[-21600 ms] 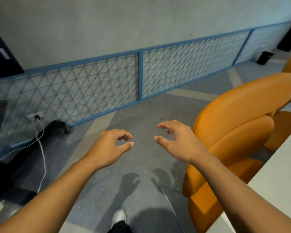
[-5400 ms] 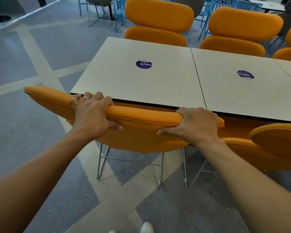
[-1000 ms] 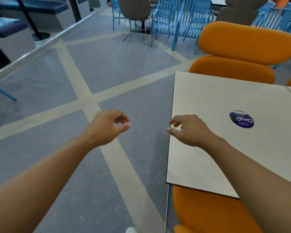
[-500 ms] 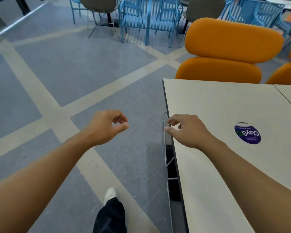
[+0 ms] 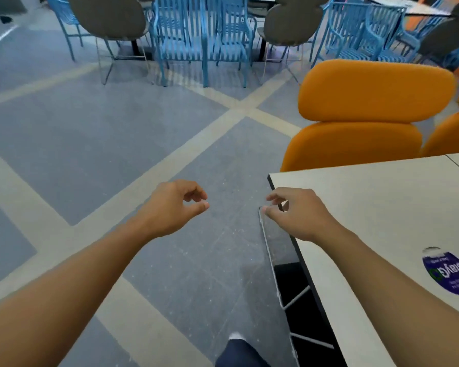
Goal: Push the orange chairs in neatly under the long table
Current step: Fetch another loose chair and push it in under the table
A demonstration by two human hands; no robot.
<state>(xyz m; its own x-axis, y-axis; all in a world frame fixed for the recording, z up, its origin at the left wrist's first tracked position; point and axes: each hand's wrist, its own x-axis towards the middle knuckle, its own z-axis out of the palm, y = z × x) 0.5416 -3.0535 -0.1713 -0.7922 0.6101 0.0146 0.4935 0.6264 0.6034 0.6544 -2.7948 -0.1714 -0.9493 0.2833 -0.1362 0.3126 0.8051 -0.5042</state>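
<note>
While nothing is held, the step in hand is judged to be the approach round the bench end toward the next chair.

Head view: the left grip point(image 5: 170, 207) hovers over the floor point(image 5: 104, 133) at centre frame, fingers loosely curled, holding nothing; the right grip point(image 5: 297, 215) hovers at the corner of the long bench point(image 5: 382, 202), centre right, likewise loosely curled and empty; contact with the bench edge cannot be confirmed. An orange chair point(image 5: 376, 91) stands at the far side of the bench, upper right, its lower cushion just beyond the bench edge; the seat is hidden, so how far it is pushed in cannot be told. A second orange chair point(image 5: 456, 136) shows at the right edge of the frame.

Recommended procedure: stand directly behind the backrest; set both grips on its top edge, evenly spaced about the centre; push square to the bench edge so the chair does not skew; stop short of striking the bench; align the backrest with the neighbouring chair.
</note>
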